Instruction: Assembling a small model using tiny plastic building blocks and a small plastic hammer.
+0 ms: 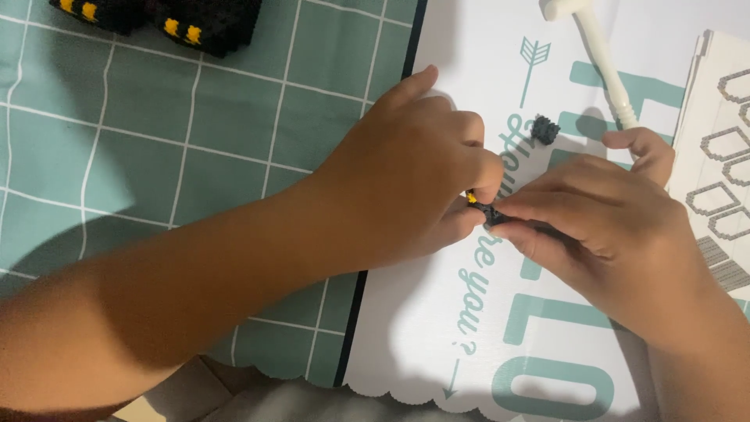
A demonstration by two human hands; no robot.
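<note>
While I scan from the left, two built black-and-yellow block pieces sit on the green grid mat | left hand and right hand both pinch one small black-and-yellow brick piece over the white mat | loose black brick, white tool, instruction sheet beyond | I judge assembly partway done.

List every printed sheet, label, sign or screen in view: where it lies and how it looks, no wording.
White mat: under both hands, scalloped lower edge, teal lettering and arrows.
Printed sheets: stacked at the right edge, white with grey outline diagrams.
Teal cloth: left, white grid lines, no print.
No packages or screens.
</note>
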